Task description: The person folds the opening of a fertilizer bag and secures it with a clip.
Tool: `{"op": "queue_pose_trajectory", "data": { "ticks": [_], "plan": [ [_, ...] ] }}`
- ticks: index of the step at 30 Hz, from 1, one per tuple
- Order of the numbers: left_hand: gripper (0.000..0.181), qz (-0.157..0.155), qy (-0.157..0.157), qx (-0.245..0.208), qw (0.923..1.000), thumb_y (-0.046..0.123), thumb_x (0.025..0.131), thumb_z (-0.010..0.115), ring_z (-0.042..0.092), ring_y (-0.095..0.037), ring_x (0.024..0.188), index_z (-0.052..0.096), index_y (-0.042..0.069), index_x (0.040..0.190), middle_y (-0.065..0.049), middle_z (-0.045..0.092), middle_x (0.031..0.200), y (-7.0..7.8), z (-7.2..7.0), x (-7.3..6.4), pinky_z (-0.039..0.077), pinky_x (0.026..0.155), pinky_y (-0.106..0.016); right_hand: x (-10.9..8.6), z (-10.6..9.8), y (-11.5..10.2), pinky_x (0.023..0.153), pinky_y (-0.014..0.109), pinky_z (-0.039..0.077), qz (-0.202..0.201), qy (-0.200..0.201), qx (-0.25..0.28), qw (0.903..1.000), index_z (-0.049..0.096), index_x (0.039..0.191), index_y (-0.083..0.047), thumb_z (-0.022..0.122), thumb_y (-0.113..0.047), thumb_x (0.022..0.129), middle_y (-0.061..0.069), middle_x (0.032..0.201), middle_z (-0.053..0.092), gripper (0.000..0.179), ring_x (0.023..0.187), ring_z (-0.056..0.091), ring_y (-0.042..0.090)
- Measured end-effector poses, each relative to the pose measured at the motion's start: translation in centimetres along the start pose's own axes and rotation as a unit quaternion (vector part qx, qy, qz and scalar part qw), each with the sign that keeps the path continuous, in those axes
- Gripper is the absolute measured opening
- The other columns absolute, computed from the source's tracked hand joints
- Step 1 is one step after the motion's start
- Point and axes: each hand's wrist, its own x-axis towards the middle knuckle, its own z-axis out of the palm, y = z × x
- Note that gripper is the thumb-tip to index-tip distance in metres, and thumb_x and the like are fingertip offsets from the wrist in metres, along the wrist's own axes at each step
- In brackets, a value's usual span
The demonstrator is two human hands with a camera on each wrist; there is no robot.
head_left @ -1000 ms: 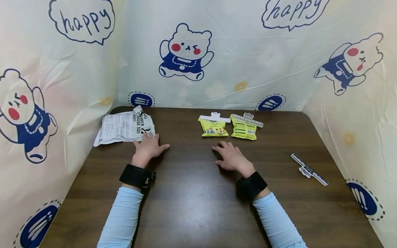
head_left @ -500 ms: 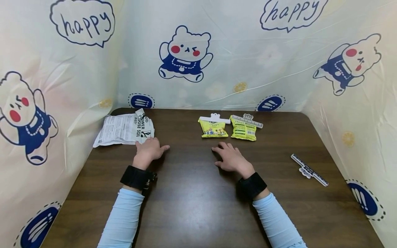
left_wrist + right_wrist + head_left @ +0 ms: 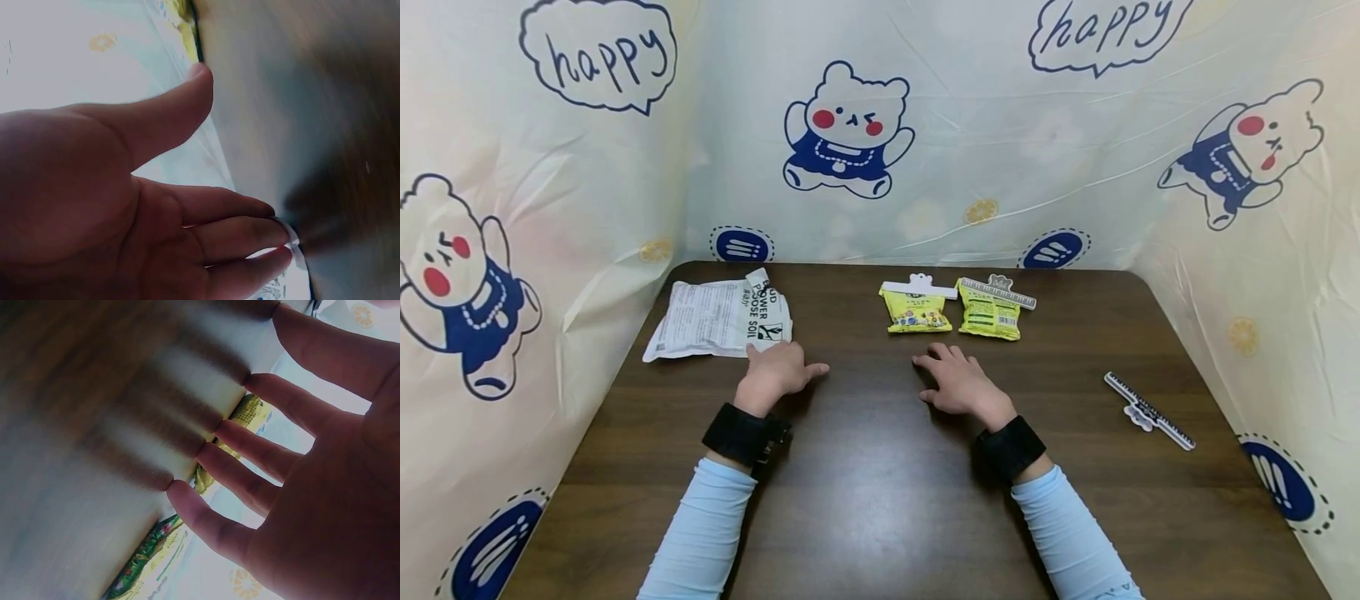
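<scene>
A white printed bag (image 3: 711,318), lettered with "SOIL", lies at the back left of the table. My left hand (image 3: 777,368) reaches its near right corner, thumb spread away to the right. The left wrist view has the fingers nearly straight, tips against the bag's edge (image 3: 296,257). My right hand (image 3: 958,382) rests with spread fingertips on the tabletop, holding nothing. Just beyond it are two small yellow packets: the left packet (image 3: 916,313) has a white clip (image 3: 919,287) across its top, the right packet (image 3: 990,315) a ruler-marked clip (image 3: 997,292).
Another ruler-marked clip (image 3: 1150,411) lies loose on the right side of the brown wooden table (image 3: 880,500). A curtain printed with bears (image 3: 850,133) hangs close behind the table's back edge and along both sides.
The white bag first came slightly nearer, then slid right, its corner staying with my left hand. My right hand, the yellow packets and the loose clip have stayed put.
</scene>
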Motion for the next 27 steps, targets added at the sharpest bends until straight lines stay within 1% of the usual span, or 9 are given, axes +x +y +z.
{"op": "queue_pose_trajectory", "data": {
  "ticks": [6,15,16,17,19,22,23,25,27],
  "plan": [
    [0.063,0.001,-0.032,0.001,0.9995,0.049,0.105,0.058,0.06,-0.053,0.124,0.069,-0.009,0.122,-0.031,0.071,0.124,2.1,0.3,-0.8,0.013,0.103,-0.094,-0.1,-0.1,-0.1,0.113,0.069,0.035,-0.003,0.002,0.001,1.0,0.05,0.155,-0.013,0.07,-0.029,0.101,0.022,0.164,0.037,0.06,0.148,0.035,0.044],
    [0.058,0.029,-0.06,0.018,0.9976,0.048,0.103,0.062,0.063,-0.05,0.119,0.072,-0.007,0.115,-0.029,0.072,0.117,4.6,0.5,-2.1,0.026,0.103,-0.09,-0.3,0.1,0.0,0.113,0.069,0.035,-0.005,0.005,0.0,1.0,0.05,0.155,-0.012,0.07,-0.029,0.101,0.023,0.164,0.038,0.06,0.147,0.035,0.045],
    [0.056,0.032,-0.056,0.019,0.9977,0.048,0.103,0.062,0.064,-0.05,0.117,0.073,-0.006,0.11,-0.028,0.073,0.115,4.7,0.5,-2.3,0.029,0.103,-0.089,-0.2,0.1,0.0,0.113,0.069,0.035,-0.005,0.005,0.001,1.0,0.05,0.155,-0.012,0.07,-0.029,0.101,0.023,0.164,0.038,0.06,0.147,0.035,0.045],
    [0.054,0.035,-0.051,0.018,0.9979,0.049,0.103,0.062,0.068,-0.046,0.11,0.074,-0.005,0.104,-0.025,0.074,0.108,4.8,0.4,-2.3,0.04,0.102,-0.081,-0.2,0.1,0.0,0.113,0.069,0.035,-0.005,0.006,0.001,1.0,0.05,0.155,-0.013,0.07,-0.029,0.101,0.023,0.164,0.038,0.06,0.147,0.035,0.044],
    [0.051,0.041,-0.033,0.011,0.9986,0.048,0.103,0.062,0.07,-0.038,0.093,0.074,-0.001,0.094,-0.019,0.073,0.094,4.8,0.3,-2.4,0.055,0.09,-0.062,-0.1,0.2,0.1,0.113,0.069,0.035,-0.006,0.007,0.0,1.0,0.05,0.155,-0.013,0.07,-0.029,0.101,0.022,0.164,0.038,0.06,0.147,0.035,0.044],
    [0.046,0.041,0.003,-0.017,0.999,0.046,0.103,0.062,0.064,-0.03,0.076,0.072,0.003,0.092,-0.013,0.066,0.082,4.4,0.1,-2.1,0.052,0.067,-0.045,-0.1,0.3,0.2,0.113,0.068,0.035,-0.007,0.006,-0.002,1.0,0.05,0.155,-0.014,0.07,-0.029,0.101,0.022,0.164,0.038,0.06,0.147,0.036,0.043],
    [0.043,0.043,0.019,-0.025,0.9986,0.045,0.103,0.063,0.062,-0.03,0.074,0.071,0.003,0.096,-0.013,0.065,0.081,4.1,0.0,-1.8,0.05,0.063,-0.044,-0.1,0.3,0.2,0.113,0.068,0.035,-0.007,0.005,-0.004,1.0,0.05,0.155,-0.014,0.069,-0.03,0.101,0.022,0.164,0.038,0.06,0.147,0.036,0.043],
    [0.041,0.036,0.051,-0.039,0.9973,0.04,0.103,0.064,0.065,-0.038,0.094,0.071,0.002,0.117,-0.022,0.07,0.103,3.2,0.0,-1.2,0.054,0.079,-0.056,-0.1,0.2,0.2,0.113,0.069,0.035,-0.008,0.006,-0.003,0.9999,0.049,0.155,-0.013,0.069,-0.03,0.101,0.022,0.163,0.038,0.06,0.146,0.036,0.044],
    [0.047,0.028,0.078,-0.045,0.9956,0.035,0.103,0.065,0.057,-0.047,0.119,0.063,0.002,0.135,-0.03,0.063,0.13,2.0,0.1,-0.5,0.047,0.096,-0.071,-0.1,0.2,0.1,0.113,0.069,0.035,-0.008,0.006,-0.001,1.0,0.049,0.156,-0.013,0.069,-0.03,0.101,0.022,0.164,0.038,0.06,0.147,0.035,0.044]
  ]
}}
